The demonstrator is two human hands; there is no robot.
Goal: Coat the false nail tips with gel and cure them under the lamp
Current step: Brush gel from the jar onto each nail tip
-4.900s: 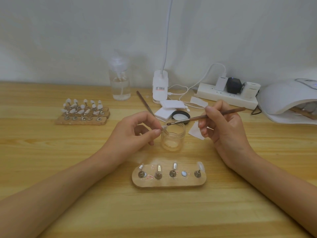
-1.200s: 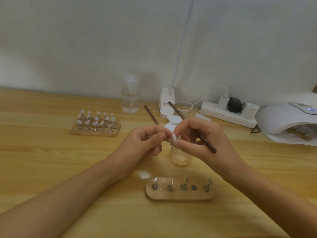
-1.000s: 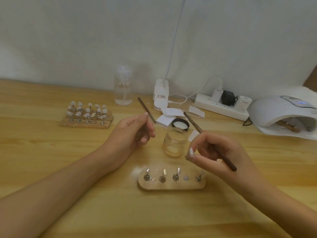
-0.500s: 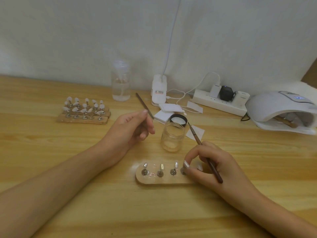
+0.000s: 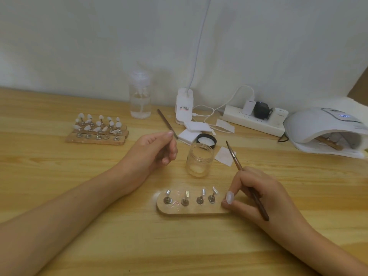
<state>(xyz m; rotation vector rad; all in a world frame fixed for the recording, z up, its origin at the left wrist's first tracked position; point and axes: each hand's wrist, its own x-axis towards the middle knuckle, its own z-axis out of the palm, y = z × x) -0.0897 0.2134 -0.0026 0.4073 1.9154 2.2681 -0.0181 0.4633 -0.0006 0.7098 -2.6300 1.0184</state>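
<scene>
Step in hand: the right hand [image 5: 256,196] is setting a pale nail tip [image 5: 229,197] down at the right end of the wooden holder [image 5: 189,211]. By my reading, one tip is being seated on its stand ahead of curing.
Right hand: thumb and forefinger are pinching the nail tip while the other fingers are gripping the brush [image 5: 247,182], its bristles pointing toward the back edge.
Left hand [image 5: 153,152]: it is hovering left of the jar with fingers loosely curled, holding nothing that is showing.
Nail tip: it is sitting toward the front edge of the worktop [image 5: 79,246], right at the holder's end. Whether it is touching a stand is hidden.
Next move: it is calling for a gentle release that avoids smearing the gel. Four metal stands [image 5: 185,198] are looking bare, so more tips are likely waiting their turn.
Jar [image 5: 200,162]: it is standing open just behind the holder, holding a shallow pale layer at the bottom. Its black lid [image 5: 206,139] is lying behind it.
Pump bottle [image 5: 140,98]: it is holding clear liquid near the back edge.
Lamp [image 5: 326,130]: at the right edge its display is glowing, and another wooden piece [image 5: 328,143] is lying inside its mouth.
Rack [image 5: 97,130]: it is carrying many white tips toward the left edge.
</scene>
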